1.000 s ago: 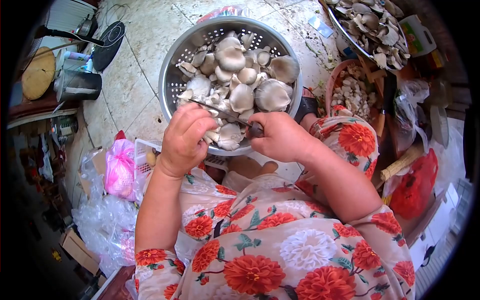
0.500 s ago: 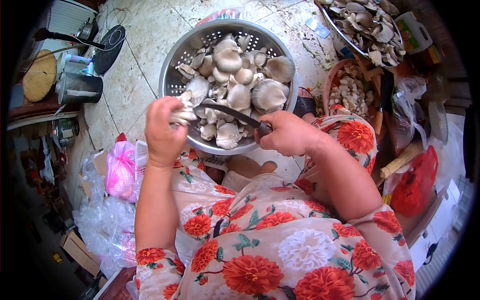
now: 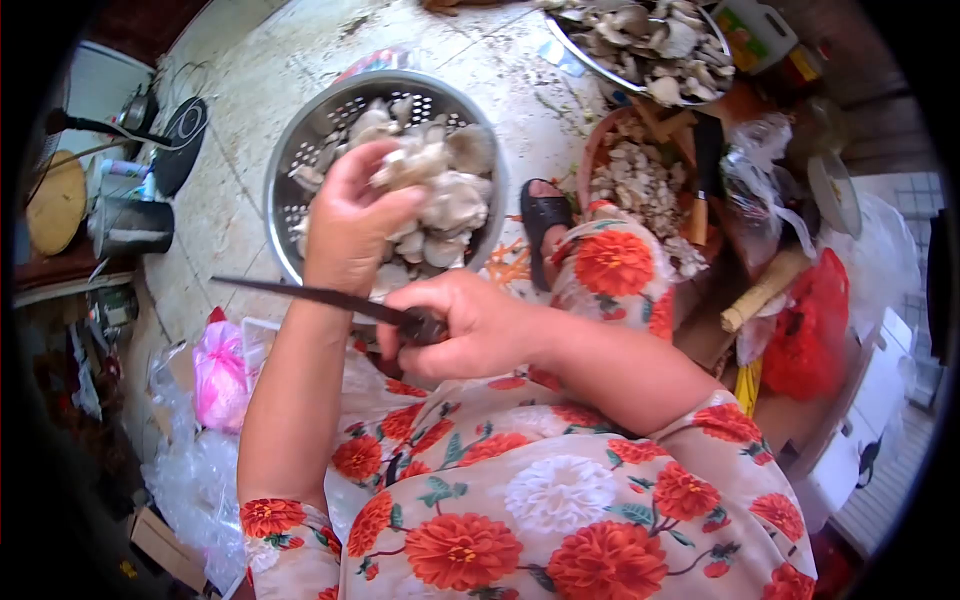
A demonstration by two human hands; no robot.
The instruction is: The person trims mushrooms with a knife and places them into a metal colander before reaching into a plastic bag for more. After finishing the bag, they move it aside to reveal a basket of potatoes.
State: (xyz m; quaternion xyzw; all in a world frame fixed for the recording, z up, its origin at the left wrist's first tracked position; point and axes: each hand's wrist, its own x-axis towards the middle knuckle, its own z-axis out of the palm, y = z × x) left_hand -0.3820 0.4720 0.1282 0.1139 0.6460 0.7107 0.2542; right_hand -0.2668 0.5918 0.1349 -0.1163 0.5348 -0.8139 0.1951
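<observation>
My left hand (image 3: 350, 215) is closed round an oyster mushroom clump (image 3: 412, 165), raised over the steel colander (image 3: 274, 190). Loose oyster mushrooms (image 3: 455, 205) fill much of that colander. Lower down, my right hand (image 3: 465, 325) grips the dark handle of a knife (image 3: 310, 294). The blade points left, crosses in front of my left forearm and stays apart from the clump. My palm and thumb hide part of the clump's base.
A wide basin (image 3: 590, 70) heaped with mushrooms stands at the upper right. Below it, a pink basin (image 3: 590, 160) holds pale pieces beside a wooden-handled cleaver (image 3: 706, 170). A sandalled foot (image 3: 548, 225) rests near the colander. Plastic bags (image 3: 200, 490) lie at left.
The knife has moved away from the mushrooms, down and left toward my body. My left hand has turned and moved slightly right with the clump. The whole view has shifted.
</observation>
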